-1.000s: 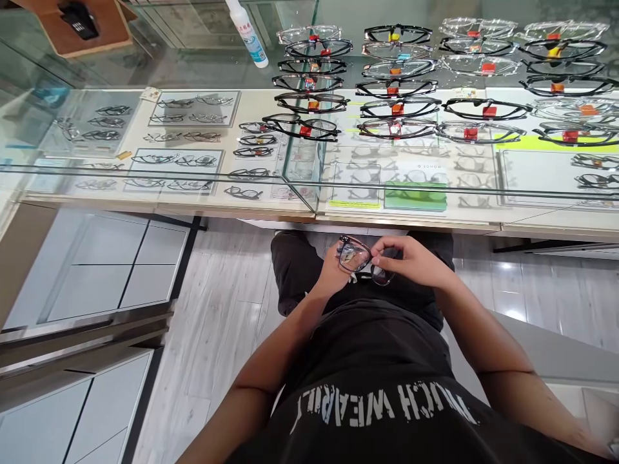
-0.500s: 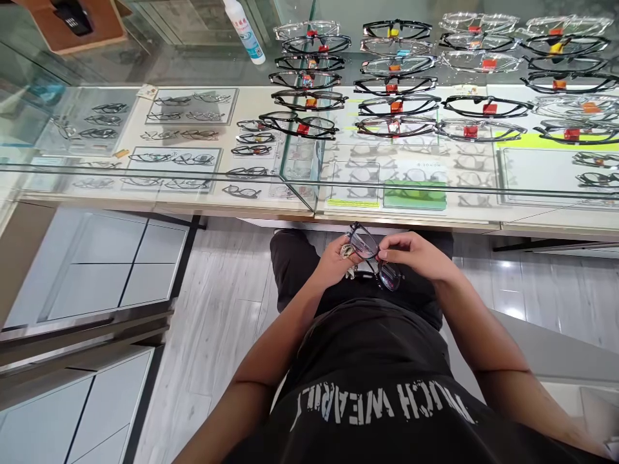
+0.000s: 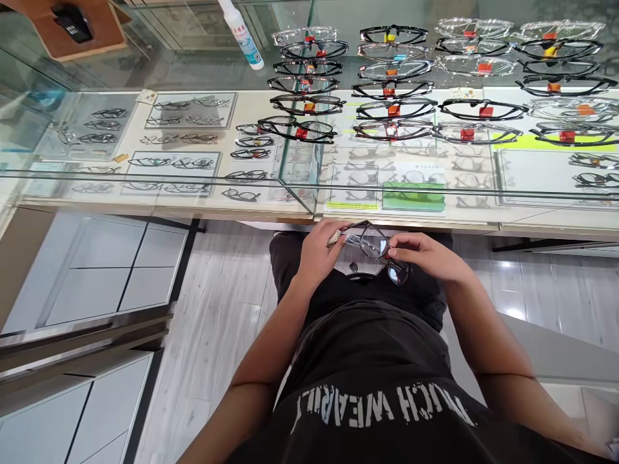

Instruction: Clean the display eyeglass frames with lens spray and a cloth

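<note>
A pair of dark-framed eyeglasses point(image 3: 373, 242) is held above my lap, tilted, one lens higher than the other. My right hand point(image 3: 425, 255) pinches the frame near its bridge between thumb and fingers. My left hand point(image 3: 319, 250) is closed at the far left of the glasses, around a small crumpled pale cloth point(image 3: 333, 239). The cloth lies by the end of a temple arm; whether the fingers also grip that arm I cannot tell. The lower lens hangs below my right fingers, partly against my dark trousers.
In front stands a glass display counter point(image 3: 232, 209). Several rows of eyeglasses point(image 3: 394, 109) with coloured tags lie on its top, beside a white spray bottle point(image 3: 244, 38). More frames point(image 3: 171, 160) sit inside. At left are white cabinet drawers point(image 3: 101, 277).
My left hand has moved left and slightly up with the cloth, away from the lens towards the end of the temple arm. My right hand and the glasses have shifted slightly right.
</note>
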`<control>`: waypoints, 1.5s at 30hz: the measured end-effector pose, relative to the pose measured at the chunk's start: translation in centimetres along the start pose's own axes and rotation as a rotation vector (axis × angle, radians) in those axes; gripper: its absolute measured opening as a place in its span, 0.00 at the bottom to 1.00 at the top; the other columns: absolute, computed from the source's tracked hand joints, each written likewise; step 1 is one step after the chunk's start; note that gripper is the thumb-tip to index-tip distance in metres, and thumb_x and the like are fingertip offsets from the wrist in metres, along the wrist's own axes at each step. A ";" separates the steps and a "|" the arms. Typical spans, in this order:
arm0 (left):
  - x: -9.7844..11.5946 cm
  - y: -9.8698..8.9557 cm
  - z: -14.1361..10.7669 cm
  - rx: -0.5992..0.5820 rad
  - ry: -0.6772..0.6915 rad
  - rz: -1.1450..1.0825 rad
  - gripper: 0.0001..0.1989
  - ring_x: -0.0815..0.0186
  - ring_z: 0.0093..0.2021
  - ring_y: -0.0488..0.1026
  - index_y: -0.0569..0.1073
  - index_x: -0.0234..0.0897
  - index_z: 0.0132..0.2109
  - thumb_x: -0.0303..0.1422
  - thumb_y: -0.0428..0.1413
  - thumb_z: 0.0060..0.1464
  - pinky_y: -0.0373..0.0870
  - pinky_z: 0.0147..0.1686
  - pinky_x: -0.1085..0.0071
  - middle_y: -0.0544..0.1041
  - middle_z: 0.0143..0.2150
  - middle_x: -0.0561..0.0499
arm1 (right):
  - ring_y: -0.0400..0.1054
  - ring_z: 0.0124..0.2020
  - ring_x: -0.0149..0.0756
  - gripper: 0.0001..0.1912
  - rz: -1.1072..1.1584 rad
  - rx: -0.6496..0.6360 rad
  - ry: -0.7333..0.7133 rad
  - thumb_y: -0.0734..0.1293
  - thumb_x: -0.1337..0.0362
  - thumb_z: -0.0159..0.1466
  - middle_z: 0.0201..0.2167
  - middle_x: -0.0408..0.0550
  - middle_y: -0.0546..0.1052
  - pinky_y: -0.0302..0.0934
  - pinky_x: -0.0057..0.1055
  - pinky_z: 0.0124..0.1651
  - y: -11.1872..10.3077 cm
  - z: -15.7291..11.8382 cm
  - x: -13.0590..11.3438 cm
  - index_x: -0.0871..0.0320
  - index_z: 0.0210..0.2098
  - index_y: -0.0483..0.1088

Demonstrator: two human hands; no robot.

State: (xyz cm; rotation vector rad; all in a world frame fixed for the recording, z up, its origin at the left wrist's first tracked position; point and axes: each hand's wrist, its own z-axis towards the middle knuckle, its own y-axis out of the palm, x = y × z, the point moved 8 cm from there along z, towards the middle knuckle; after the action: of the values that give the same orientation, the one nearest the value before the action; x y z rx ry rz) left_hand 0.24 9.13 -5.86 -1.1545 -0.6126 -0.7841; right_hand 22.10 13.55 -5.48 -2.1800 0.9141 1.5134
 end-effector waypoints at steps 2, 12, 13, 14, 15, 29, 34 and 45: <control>-0.4 -0.3 -0.2 0.041 -0.045 -0.020 0.16 0.58 0.55 0.79 0.81 0.40 0.58 0.42 0.61 0.70 0.73 0.58 0.63 0.82 0.53 0.44 | 0.67 0.36 0.36 0.20 0.021 0.046 -0.007 0.77 0.45 0.63 0.33 0.44 0.77 0.63 0.33 0.41 -0.4 -0.1 0.0 0.56 0.32 0.76; 3.5 4.4 -4.1 -0.033 0.200 0.130 0.11 0.62 0.36 0.81 0.86 0.44 0.50 0.37 0.61 0.67 0.75 0.37 0.69 0.85 0.38 0.46 | 0.72 0.42 0.39 0.17 0.230 0.093 -0.029 0.81 0.48 0.60 0.39 0.46 0.82 0.66 0.35 0.50 0.3 0.4 0.8 0.54 0.33 0.78; 3.7 5.0 -4.3 -0.049 0.203 0.112 0.11 0.62 0.37 0.82 0.86 0.44 0.50 0.37 0.61 0.67 0.76 0.37 0.69 0.86 0.39 0.46 | 0.73 0.42 0.39 0.17 0.260 0.084 -0.025 0.81 0.48 0.60 0.39 0.45 0.82 0.66 0.35 0.50 0.7 0.5 0.9 0.54 0.32 0.78; 3.8 5.4 -4.4 -0.043 0.201 0.091 0.11 0.62 0.39 0.83 0.87 0.44 0.50 0.37 0.60 0.67 0.77 0.39 0.69 0.86 0.40 0.45 | 0.73 0.42 0.39 0.16 0.291 0.078 -0.024 0.81 0.49 0.61 0.40 0.46 0.82 0.67 0.35 0.50 1.1 0.6 0.9 0.53 0.32 0.79; 3.8 5.6 -4.5 -0.028 0.197 0.074 0.10 0.61 0.41 0.84 0.87 0.44 0.49 0.37 0.61 0.67 0.78 0.40 0.68 0.87 0.41 0.44 | 0.74 0.43 0.39 0.16 0.323 0.075 -0.025 0.81 0.50 0.61 0.42 0.46 0.82 0.68 0.35 0.50 1.5 0.7 0.9 0.53 0.32 0.79; 3.3 6.3 -5.0 -0.046 0.141 0.048 0.14 0.61 0.33 0.80 0.85 0.40 0.42 0.40 0.57 0.70 0.74 0.36 0.67 0.82 0.31 0.46 | 0.76 0.52 0.46 0.14 0.394 0.287 -0.186 0.83 0.50 0.56 0.47 0.47 0.83 0.68 0.44 0.63 0.8 0.0 -1.1 0.50 0.32 0.80; 4.0 6.6 -5.3 -0.083 0.185 -0.014 0.12 0.62 0.33 0.80 0.85 0.41 0.43 0.38 0.57 0.70 0.73 0.36 0.67 0.84 0.33 0.47 | 0.76 0.49 0.42 0.11 0.357 0.286 -0.261 0.82 0.53 0.59 0.44 0.46 0.80 0.69 0.42 0.62 1.3 0.0 -1.3 0.49 0.32 0.80; 6.9 5.0 -6.1 -0.036 0.274 -0.110 0.07 0.60 0.35 0.85 0.84 0.40 0.42 0.35 0.62 0.67 0.79 0.38 0.65 0.86 0.33 0.47 | 0.75 0.47 0.42 0.16 0.366 0.318 -0.228 0.83 0.52 0.57 0.43 0.46 0.78 0.69 0.42 0.61 1.8 0.3 -1.2 0.51 0.30 0.77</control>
State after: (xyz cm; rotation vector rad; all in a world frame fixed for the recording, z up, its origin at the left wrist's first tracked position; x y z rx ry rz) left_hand 8.56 2.78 -5.15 -1.0293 -0.4367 -1.0307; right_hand 20.40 12.74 -4.31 -1.6432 1.4181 1.6000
